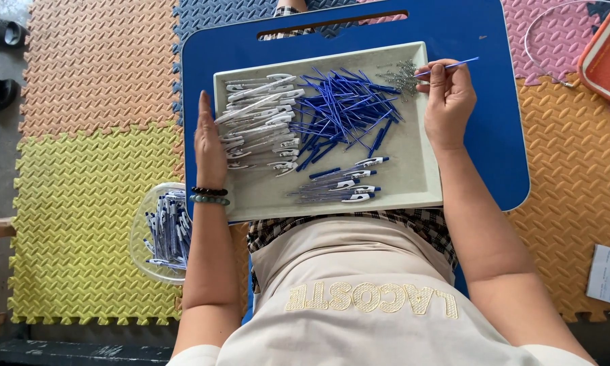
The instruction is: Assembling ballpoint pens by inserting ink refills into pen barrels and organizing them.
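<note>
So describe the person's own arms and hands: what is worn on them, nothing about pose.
Both arms are bare down their visible length; only the edges of short cream sleeves show at the bottom of the view. The left hand has two beaded bracelets at the wrist, one of dark beads and one of pale green beads. The right hand wears nothing visible: no ring, watch or glove.

Interlocking foam floor mats (95,74), orange, yellow, pink; daylight
</note>
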